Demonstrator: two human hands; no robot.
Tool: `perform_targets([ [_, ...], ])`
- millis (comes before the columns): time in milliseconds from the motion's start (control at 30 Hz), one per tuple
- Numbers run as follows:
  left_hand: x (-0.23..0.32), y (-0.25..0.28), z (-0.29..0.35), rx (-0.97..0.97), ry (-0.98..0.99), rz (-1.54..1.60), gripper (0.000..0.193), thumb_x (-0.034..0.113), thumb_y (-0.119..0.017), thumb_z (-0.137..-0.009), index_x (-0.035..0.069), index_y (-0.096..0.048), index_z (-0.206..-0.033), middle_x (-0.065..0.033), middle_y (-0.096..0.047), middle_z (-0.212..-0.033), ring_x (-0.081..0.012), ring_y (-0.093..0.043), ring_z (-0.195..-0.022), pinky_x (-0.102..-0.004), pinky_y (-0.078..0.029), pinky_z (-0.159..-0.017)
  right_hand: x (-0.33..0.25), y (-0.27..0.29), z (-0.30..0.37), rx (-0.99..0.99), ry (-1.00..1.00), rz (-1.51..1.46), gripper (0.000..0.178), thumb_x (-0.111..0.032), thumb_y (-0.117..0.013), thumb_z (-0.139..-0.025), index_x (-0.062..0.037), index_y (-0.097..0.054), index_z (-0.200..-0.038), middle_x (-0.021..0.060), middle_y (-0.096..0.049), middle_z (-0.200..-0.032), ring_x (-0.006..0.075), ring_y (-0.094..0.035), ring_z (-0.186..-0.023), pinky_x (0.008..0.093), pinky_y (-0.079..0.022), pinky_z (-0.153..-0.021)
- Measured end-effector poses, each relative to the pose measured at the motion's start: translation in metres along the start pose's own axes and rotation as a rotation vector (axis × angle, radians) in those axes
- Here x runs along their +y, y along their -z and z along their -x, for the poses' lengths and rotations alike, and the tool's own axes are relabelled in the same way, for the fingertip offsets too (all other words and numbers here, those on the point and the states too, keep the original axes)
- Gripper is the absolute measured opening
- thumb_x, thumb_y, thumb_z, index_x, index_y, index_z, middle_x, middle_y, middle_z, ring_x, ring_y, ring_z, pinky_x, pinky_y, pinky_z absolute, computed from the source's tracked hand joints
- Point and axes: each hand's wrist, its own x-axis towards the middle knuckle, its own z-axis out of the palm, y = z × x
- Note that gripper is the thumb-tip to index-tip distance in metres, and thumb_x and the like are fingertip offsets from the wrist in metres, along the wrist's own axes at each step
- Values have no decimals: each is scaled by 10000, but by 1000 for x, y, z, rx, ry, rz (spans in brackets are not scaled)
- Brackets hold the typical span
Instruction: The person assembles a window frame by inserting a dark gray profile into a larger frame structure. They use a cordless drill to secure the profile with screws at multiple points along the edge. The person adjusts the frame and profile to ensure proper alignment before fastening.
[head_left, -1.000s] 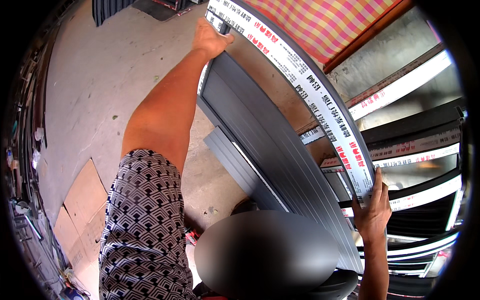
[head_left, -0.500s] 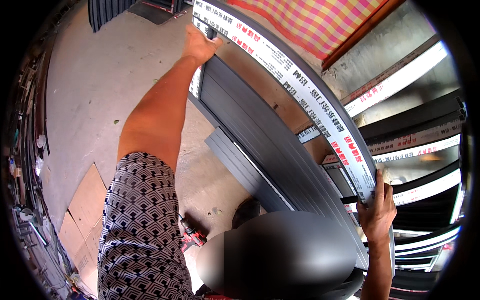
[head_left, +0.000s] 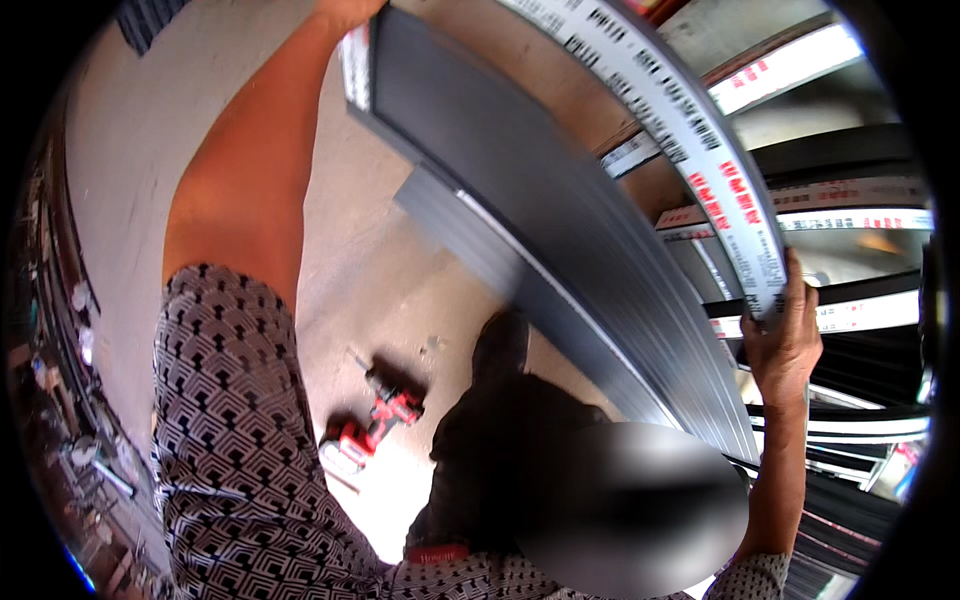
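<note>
Right hand (head_left: 783,338) at three o'clock clasps dark-grey metal frame (head_left: 550,180), white film (head_left: 652,103) unpeeled; left hand (head_left: 350,11) at eleven, grip unclear.

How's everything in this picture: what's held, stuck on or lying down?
Grey framed panel: slanting across the picture, held
White film: stuck on the panel's rim
Right hand: gripping that rim
Left hand: at the far end, partly cut off
Power drill: lying on the floor

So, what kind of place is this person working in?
Probably a frame or panel workshop: a large grey framed panel fills the middle, long black-and-white bars are gathered at the right, and a red and black power drill lies on the floor.
</note>
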Motion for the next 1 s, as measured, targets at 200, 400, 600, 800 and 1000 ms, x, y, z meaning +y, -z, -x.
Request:
perform_targets([
  [200,4,49,105,-113,267,86,812,414,-822,-872,-69,-494,-1436,-252,-582,-1397,-364,-568,-1310,-433,-449,-1111,2,-7,10,-5,-56,32,1089,38,-863,-711,-272,-357,-1625,149,-645,-1189,314,-735,-999,429,-651,-797],
  [400,39,159,430,-306,690,-98,593,224,-744,-947,-36,-519,-1430,-233,-641,-1299,-319,-646,-1188,-420,-530,-1009,5,-11,0,-17,-63,-62,981,16,-847,-755,-232,-411,-1599,172,-647,-1207,351,-706,-1047,451,-611,-846],
  [600,143,248,598,-685,976,-368,676,93,-653,-776,-32,-488,-1419,-285,-525,-1388,-459,-488,-1317,-512,-414,-1143,21,-20,1,-8,-84,-74,988,33,-844,-753,-231,-408,-1599,203,-641,-1242,411,-681,-1125,495,-594,-932],
  [800,172,256,625,-1035,1127,-475,535,178,-677,-823,57,-519,-1319,-222,-517,-1395,-415,-487,-1319,-532,-402,-1114,16,-23,1,28,-82,-99,1064,46,-862,-701,-249,-390,-1607,197,-623,-1280,418,-665,-1148,491,-579,-957],
  [1000,177,255,580,-1471,1106,-353,427,158,-679,-807,73,-621,-1221,-206,-594,-1335,-401,-524,-1296,-509,-420,-1059,18,-26,4,37,-122,-73,1033,54,-842,-664,-192,-444,-1585,207,-558,-1340,407,-581,-1243,483,-517,-1051],
])
